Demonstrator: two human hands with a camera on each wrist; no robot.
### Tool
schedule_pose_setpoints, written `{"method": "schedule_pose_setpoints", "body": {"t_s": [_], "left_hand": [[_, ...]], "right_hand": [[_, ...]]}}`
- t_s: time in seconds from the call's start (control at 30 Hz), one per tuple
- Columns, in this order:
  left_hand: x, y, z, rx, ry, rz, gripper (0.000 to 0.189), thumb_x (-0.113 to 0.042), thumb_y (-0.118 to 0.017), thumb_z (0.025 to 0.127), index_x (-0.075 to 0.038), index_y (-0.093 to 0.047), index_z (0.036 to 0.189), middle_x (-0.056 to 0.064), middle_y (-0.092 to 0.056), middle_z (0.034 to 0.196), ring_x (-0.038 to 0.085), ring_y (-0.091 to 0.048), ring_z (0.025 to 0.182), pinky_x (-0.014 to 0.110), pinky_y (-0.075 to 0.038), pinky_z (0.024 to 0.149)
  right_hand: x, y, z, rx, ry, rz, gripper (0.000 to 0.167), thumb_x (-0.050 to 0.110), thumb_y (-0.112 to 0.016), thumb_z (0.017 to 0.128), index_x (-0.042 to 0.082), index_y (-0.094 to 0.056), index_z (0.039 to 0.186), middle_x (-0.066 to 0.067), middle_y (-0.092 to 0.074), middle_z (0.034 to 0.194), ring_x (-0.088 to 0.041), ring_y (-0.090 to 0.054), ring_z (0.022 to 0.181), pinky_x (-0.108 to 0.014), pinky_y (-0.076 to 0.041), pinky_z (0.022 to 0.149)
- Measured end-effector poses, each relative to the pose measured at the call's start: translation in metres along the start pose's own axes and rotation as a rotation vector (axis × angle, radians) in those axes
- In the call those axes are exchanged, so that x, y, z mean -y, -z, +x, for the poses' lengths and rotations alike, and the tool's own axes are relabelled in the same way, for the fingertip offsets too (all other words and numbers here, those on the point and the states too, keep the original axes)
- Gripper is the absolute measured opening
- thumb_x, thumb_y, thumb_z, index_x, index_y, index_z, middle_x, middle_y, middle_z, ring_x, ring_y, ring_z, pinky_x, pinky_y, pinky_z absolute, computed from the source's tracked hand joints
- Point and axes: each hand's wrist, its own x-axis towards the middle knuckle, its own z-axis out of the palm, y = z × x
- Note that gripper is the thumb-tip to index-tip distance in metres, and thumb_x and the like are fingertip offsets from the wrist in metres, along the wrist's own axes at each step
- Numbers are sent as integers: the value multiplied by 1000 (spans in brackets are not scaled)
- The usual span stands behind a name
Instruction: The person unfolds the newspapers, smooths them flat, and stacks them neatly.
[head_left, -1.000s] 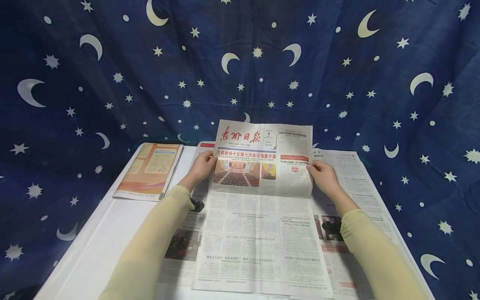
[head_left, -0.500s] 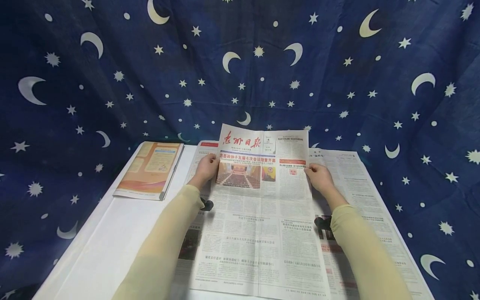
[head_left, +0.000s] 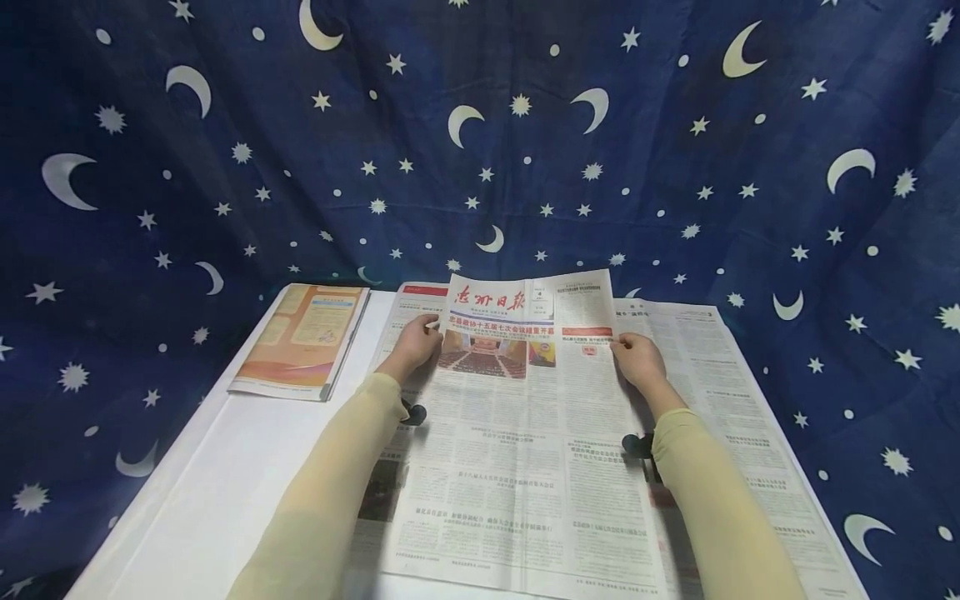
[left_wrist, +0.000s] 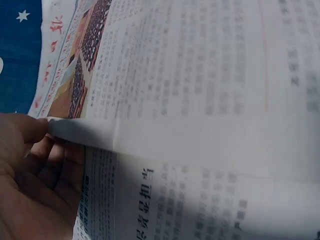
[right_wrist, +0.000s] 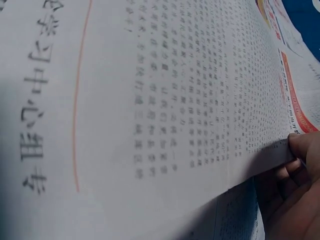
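Newspaper [head_left: 521, 433] is stretching up the tabletop [head_left: 172, 483] from its near side, the near edge falling outside our view, and pale yellow sleeves [head_left: 315, 500] are flanking the printed columns. Farther up, we are seeing two hands working its sides: the left hand [head_left: 412, 342] is pinching one margin between thumb and fingers, and the right hand [head_left: 641, 360] is pinching the opposite margin. Just past them, the red masthead [head_left: 489, 298] is marking the change: its end is sitting lower than a second ago, and the bend across the middle is easing out. For the work in hand, we are judging that the front page is coming close to flat, though we are not telling for certain whether its top is touching what lies below. Beneath, other newspaper pages [head_left: 712, 375] are spreading toward the right edge. Near the far left corner, an orange-and-tan booklet [head_left: 300, 342] is lying apart. Beyond the far edge, a navy curtain [head_left: 420, 100] of moons and stars is hanging.
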Motion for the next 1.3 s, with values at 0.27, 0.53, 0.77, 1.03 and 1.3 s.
{"method": "schedule_pose_setpoints", "body": {"t_s": [0.27,0.53,0.77,1.03,1.3], "left_hand": [[-3,2,-3,120,-84,264,60,-21,-61,102,-3,-39,155,22,-53,144,36,-50,135,50,-42,111],[-21,-8,-22,240,-310,734,81,-42,-65,98,-10,-27,163,23,-25,164,43,-27,149,54,-25,121],[-34,-40,-58,444,-554,799,88,-61,-59,97,-22,-21,165,14,-15,170,37,-13,155,55,-17,123],[-39,-83,-88,528,-659,866,91,-78,-44,93,-31,-14,166,2,-6,172,28,-6,157,52,-9,125],[-39,-90,-96,537,-625,951,89,-80,-38,93,-34,-14,165,-1,-6,172,26,-4,157,52,-7,125]], "right_hand": [[0,-1,1,2,1,-34,43,23,-49,107,-7,-57,137,-27,-58,137,-43,-55,124,-56,-42,107],[-2,0,2,14,5,-19,42,23,-49,107,-8,-59,134,-28,-60,132,-43,-56,120,-57,-43,106],[-6,-1,5,39,-38,33,52,29,-46,108,-10,-50,142,-30,-54,139,-44,-52,127,-57,-41,108],[-19,8,-8,112,-55,178,64,40,-37,111,-10,-41,150,-31,-48,146,-45,-45,136,-58,-34,115],[-30,23,-47,275,-96,379,68,50,-34,110,2,-36,158,-21,-60,132,-20,-62,99,-33,-54,87]]}}
